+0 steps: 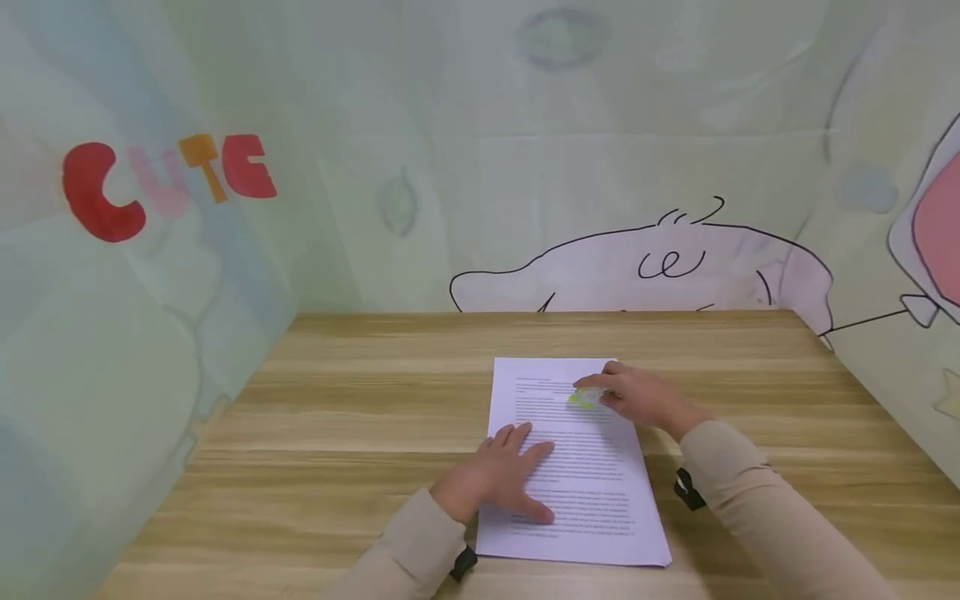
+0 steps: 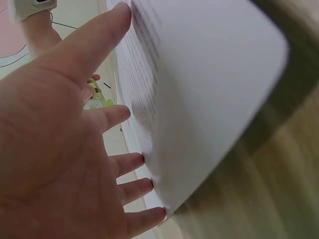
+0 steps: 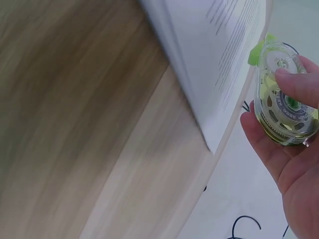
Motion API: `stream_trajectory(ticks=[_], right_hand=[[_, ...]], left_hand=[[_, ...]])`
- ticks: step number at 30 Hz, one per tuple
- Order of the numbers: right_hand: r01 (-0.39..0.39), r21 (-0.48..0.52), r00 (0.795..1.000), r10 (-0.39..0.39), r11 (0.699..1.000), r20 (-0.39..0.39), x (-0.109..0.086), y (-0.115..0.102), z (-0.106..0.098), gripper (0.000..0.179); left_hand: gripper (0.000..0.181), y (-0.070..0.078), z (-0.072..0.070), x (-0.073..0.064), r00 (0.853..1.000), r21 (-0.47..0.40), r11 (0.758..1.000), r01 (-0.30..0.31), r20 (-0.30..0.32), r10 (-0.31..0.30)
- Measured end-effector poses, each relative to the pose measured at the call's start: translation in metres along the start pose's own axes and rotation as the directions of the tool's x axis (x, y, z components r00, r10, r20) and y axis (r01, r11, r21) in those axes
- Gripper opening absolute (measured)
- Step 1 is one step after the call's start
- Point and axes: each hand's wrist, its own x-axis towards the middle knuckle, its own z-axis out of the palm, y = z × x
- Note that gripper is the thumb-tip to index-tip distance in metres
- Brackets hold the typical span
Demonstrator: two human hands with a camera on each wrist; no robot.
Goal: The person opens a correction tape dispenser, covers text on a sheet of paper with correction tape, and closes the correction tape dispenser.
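A stack of printed paper lies on the wooden table, its top sheet covered in lines of text. My left hand rests on the left side of the sheet with its fingers spread; in the left wrist view the fingertips touch the page. Near the top right of the page, my right hand pinches a clear correction tape dispenser between thumb and fingers. Its green tip points toward the printed lines. Gears and a tape reel show through the casing.
The wooden table extends on both sides of the paper. Behind it and to the sides hang pale printed cloth walls, with cartoon outlines and red, pink and orange letters. Dark straps with small devices sit at both wrists.
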Motion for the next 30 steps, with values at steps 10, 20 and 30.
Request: stream_trajectory(ticks=[10, 20, 30], right_hand=[[0.022, 0.035, 0.999, -0.024, 0.999, 0.045, 0.017, -0.018, 0.004, 0.037], [0.052, 0.003, 0.998, -0.052, 0.999, 0.032, 0.035, -0.032, 0.011, 0.039], [0.136, -0.045, 0.991, -0.135, 0.99, 0.021, 0.042, -0.04, 0.014, 0.04]], left_hand=[[0.089, 0.003, 0.004, 0.0, 1.0, 0.029, 0.999, 0.026, -0.003, -0.026], [0.089, 0.005, 0.002, -0.004, 1.0, 0.031, 0.999, 0.022, -0.008, -0.022], [0.091, 0.008, 0.0, -0.003, 1.0, 0.079, 0.996, 0.027, -0.002, -0.027]])
